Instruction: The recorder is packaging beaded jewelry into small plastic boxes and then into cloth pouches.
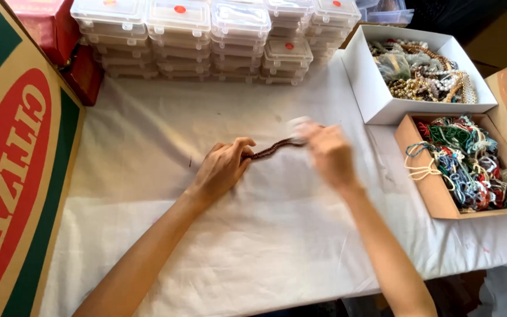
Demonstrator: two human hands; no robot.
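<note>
Head view shows your left hand [223, 167] pinching the dark bead strand [274, 148] while your blurred right hand [327, 154] seemingly grips its other end; tugging harder could snap it.

light: bright, soft, even across the white tablecloth [277, 246]
shadows: faint, short, under the forearms
glare: mild on the clear plastic boxes [206, 35]
blur: right hand [327, 154] smeared by motion
edges: slight wide-angle bending
</note>
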